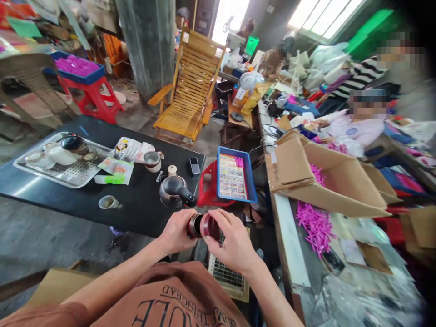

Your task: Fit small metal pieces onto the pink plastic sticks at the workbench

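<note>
Flask point(195, 225) and its lid point(210, 226) sit between my two hands, held in the air just ahead of my chest and just short of the near edge of the black worktop point(143, 206); my left hand point(176, 232) has its grip closed round the dark, metal-looking body, which lies roughly on its side with the mouth turned toward my right; my right hand point(231, 245) has its grip closed on the dark red round lid, fingers curled over its rim, the lid right against the mouth of the flask; I judge the step in hand to be turning the lid on the neck, though I cannot tell whether it is going on or coming off, nor whether the thread is engaged; the next move, as I read it, calls for a steady left hold while the right twists squarely, since a tilted lid would bind; the body looks cylindrical with a paler ring at the rim, and the lid is glossy and shallow; just beyond my left grip a steel kettle point(174, 190) stands on the worktop, with a small cup point(108, 202) further out to the left.
</note>
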{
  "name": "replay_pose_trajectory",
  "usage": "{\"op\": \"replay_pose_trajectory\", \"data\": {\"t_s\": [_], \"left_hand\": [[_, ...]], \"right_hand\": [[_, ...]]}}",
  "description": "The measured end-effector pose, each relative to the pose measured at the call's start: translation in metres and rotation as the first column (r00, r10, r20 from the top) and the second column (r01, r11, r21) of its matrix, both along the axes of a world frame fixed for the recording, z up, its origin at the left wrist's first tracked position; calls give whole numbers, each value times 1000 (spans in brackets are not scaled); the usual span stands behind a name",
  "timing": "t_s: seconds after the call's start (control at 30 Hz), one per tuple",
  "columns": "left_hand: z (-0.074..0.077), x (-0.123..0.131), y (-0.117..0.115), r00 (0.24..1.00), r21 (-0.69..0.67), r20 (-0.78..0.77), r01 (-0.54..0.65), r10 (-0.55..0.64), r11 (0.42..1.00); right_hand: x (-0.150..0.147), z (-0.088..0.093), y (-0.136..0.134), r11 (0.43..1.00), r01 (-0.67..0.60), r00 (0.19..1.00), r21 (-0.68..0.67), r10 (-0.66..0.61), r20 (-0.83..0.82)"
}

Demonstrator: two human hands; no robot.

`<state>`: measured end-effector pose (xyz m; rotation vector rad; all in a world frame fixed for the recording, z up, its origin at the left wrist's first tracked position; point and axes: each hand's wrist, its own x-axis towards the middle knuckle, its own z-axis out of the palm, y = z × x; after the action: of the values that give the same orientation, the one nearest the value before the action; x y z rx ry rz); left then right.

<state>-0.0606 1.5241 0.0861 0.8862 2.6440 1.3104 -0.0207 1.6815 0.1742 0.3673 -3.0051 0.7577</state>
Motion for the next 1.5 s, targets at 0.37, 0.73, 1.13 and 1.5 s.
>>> {"op": "replay_pose_trajectory", "data": {"t_s": [0.37,0.73,1.13,1.5], "left_hand": [[25,45,56,976,-9,8,219,-219,976],[42,91,92,928,-20,-40,370,-371,929],[41,129,122,821,-18,-37,570,-570,822],[42,121,151,683,-52,-160,715,-713,697]], "right_hand": [[62,29,30,952,79,996,297,-89,21],[129,28,53,901,297,954,317,-294,-57],[191,41,85,906,242,962,346,-270,32],[207,41,71,704,587,779,399,-626,-42]]}}
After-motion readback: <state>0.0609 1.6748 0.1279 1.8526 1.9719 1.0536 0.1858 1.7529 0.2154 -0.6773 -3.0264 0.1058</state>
